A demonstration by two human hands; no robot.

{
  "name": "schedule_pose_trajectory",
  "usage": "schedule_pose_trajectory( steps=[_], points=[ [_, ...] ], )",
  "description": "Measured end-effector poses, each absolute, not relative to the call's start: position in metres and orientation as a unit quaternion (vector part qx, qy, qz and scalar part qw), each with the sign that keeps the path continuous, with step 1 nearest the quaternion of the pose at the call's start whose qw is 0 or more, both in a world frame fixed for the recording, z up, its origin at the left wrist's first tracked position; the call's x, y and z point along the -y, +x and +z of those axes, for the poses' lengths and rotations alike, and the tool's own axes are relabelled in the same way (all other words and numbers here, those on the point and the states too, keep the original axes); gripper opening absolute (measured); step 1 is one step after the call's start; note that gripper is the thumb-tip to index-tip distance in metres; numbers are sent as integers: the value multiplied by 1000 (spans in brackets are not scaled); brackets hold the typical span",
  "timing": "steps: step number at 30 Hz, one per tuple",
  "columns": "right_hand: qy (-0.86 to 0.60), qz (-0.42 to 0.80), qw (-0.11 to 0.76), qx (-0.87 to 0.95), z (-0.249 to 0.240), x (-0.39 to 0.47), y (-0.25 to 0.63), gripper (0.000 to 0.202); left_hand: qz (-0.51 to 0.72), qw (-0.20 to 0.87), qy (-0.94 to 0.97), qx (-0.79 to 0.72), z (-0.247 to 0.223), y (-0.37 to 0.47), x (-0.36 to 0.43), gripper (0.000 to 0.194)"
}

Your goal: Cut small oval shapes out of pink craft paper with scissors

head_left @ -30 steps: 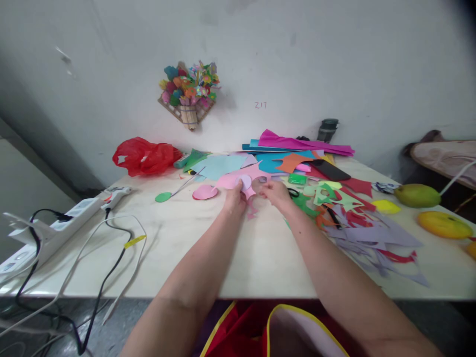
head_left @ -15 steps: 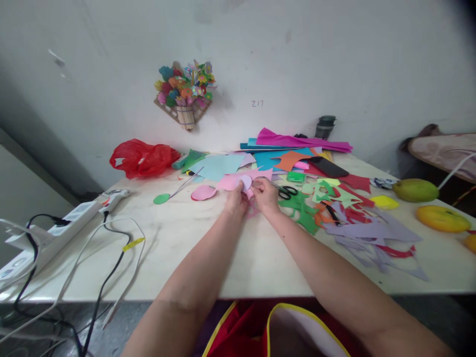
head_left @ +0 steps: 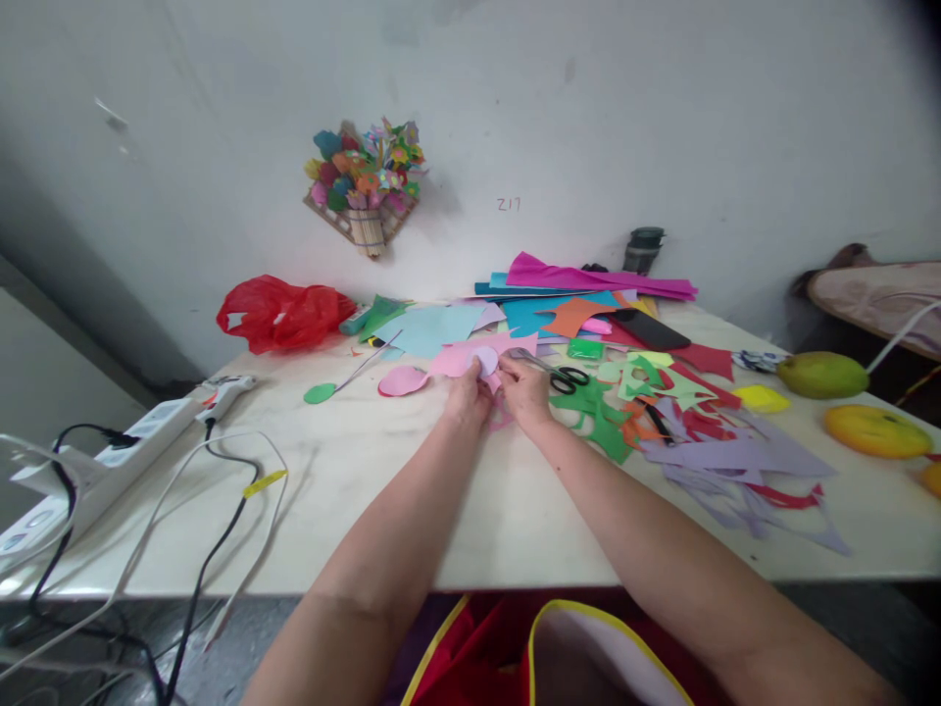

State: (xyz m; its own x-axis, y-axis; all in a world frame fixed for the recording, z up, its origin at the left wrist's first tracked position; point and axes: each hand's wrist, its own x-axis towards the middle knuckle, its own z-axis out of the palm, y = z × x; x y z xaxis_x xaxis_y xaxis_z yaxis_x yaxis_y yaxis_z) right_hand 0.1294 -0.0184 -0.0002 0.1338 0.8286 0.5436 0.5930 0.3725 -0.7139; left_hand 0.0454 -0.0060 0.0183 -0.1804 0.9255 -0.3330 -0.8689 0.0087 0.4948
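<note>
My left hand [head_left: 469, 394] is closed on a small pale lilac paper circle [head_left: 484, 360], gripping its lower left edge with thumb and fingers. At the circle's right edge my right hand [head_left: 524, 387] is closed in a pinch; what its fingertips hold is too small to make out. Behind the circle lies a pink paper sheet [head_left: 454, 361]. Black-handled scissors [head_left: 569, 379] rest on the table just right of my right hand, their blades partly behind it. To the left are pink paper circles [head_left: 402, 380] and a green paper circle [head_left: 320, 393] by a thin stick.
Coloured paper scraps [head_left: 724, 456] spread to the right, near two mangoes [head_left: 821, 376]. Paper sheets [head_left: 433, 328] and a black phone [head_left: 648, 329] lie at the back. A red plastic bag [head_left: 285, 312] sits back left; a power strip [head_left: 110, 466] and cables occupy the left edge.
My right hand has lowered slightly and its fingers have drawn closer together by the circle. My left hand stays nearly still with the lilac circle.
</note>
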Motion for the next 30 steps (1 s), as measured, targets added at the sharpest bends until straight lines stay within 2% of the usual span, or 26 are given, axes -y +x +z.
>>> schedule_pose_trajectory(
  steps=[30],
  points=[
    [-572,118,497,642,0,17,130,30,690,651,77,-307,22,46,10,9]
  ],
)
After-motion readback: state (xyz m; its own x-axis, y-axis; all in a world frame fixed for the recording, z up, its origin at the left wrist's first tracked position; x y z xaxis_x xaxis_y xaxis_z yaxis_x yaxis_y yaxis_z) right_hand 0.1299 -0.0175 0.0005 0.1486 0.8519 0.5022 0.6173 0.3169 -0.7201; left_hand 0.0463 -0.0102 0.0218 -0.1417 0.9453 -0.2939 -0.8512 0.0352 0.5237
